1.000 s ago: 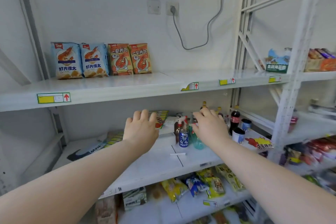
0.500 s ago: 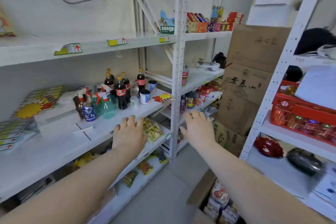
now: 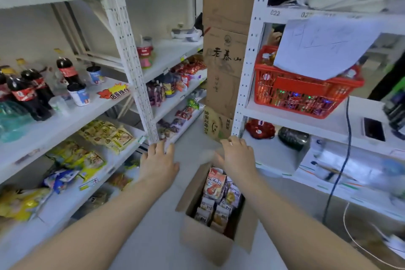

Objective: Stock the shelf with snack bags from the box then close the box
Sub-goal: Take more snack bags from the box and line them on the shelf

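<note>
Turned from shelf to open box; left hand and right hand dropped toward snack bags, both empty, fingers loose. Probably next pick; view was blurred.

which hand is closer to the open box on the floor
Right. The right hand is over the far end of the box, above the snack bags; the left hand is off to its left.

**Floor and white racks**

An open cardboard box stands on the pale floor at 6 o'clock, and stacked cartons rise from it at 12. At 9, the left rack carries cola bottles, with yellow packets a tier below. A red basket sits on the right rack at 2.
</note>
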